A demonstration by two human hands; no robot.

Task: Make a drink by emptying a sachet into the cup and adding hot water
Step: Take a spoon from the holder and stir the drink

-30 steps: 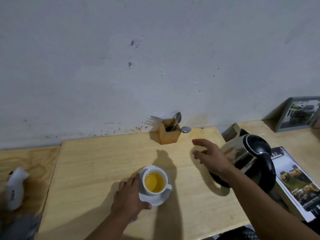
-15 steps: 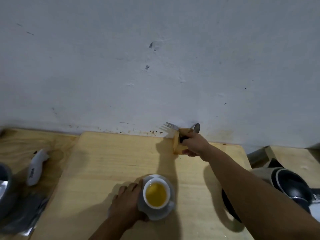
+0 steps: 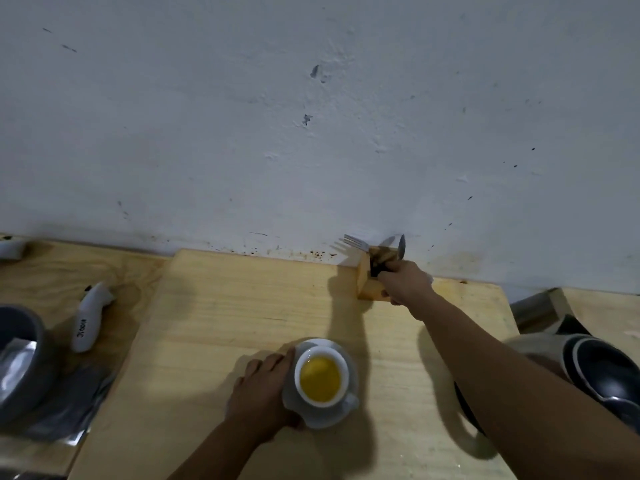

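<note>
The right hand [image 3: 407,283] is at the wooden cutlery block [image 3: 370,285] against the wall, its fingers curled around something at the top of the block; I cannot tell which utensil it has. A fork [image 3: 355,242] and a spoon [image 3: 401,246] poke up out of the block, both metal. The left hand [image 3: 261,394] lies flat on the pale wood table [image 3: 221,323], fingers relaxed and touching the saucer [image 3: 332,415]. The white cup [image 3: 322,377], round and glossy, sits on that saucer with yellow liquid in it. A dark-lidded kettle [image 3: 595,372] stands behind the right forearm. To the left are a white handheld device [image 3: 89,317], a grey bowl [image 3: 20,358] and crumpled silver foil [image 3: 65,410].
</note>
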